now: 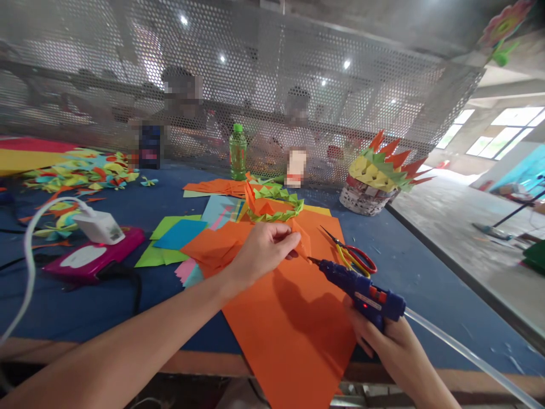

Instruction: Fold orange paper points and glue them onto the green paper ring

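Note:
My left hand (272, 245) pinches a small folded piece of orange paper (302, 241) above a large orange sheet (293, 318). My right hand (387, 335) is wrapped round the handle of a blue hot glue gun (361, 292). Its nozzle points left, at or very near the lower edge of the folded piece; I cannot tell whether they touch. A long clear glue stick (464, 352) sticks out of the gun's back. Just beyond my left hand lies a ring of folded green paper (276, 210) with orange points. Scissors (353, 255) with red and yellow handles lie beside the gun.
A magenta power strip (97, 264) with a white plug (100, 226) and cables stands at left. Coloured sheets (179, 233), paper flowers (89, 170) and a green bottle (238, 153) are behind. A paper-pointed basket (370, 182) stands near the table's right edge, before a perforated metal screen (255, 74).

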The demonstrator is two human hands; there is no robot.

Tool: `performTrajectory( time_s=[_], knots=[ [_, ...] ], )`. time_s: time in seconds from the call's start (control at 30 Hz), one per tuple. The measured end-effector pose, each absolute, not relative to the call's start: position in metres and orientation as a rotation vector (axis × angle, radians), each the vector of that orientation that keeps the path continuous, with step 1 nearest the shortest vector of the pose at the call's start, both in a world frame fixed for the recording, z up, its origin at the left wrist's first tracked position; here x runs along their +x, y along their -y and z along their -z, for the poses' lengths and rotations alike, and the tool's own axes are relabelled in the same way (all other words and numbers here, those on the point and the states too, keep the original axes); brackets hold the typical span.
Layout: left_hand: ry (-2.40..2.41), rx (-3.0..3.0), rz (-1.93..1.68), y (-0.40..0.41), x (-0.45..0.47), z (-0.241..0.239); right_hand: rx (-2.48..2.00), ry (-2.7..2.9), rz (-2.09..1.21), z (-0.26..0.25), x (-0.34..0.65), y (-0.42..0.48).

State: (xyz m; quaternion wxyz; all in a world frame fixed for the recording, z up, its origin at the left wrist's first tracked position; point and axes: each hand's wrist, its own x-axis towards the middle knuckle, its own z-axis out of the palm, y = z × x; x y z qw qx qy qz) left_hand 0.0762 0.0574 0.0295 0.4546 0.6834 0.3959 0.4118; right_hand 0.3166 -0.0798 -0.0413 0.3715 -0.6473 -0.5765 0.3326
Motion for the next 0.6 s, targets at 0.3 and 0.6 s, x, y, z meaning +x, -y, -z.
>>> performTrajectory(
  time_s=[0.3, 0.6],
  knots=[
    [-0.957, 1.661, -1.039, -0.058, 0.0747, -0.0347, -1.659, 1.459, -0.869, 0.0416, 0.3168, 0.0789],
    [-0.956, 1.658, -1.044, -0.0587, 0.0735, -0.0368, -1.642, 1.448, -0.868, 0.0417, 0.3164, 0.0796]
  ],
)
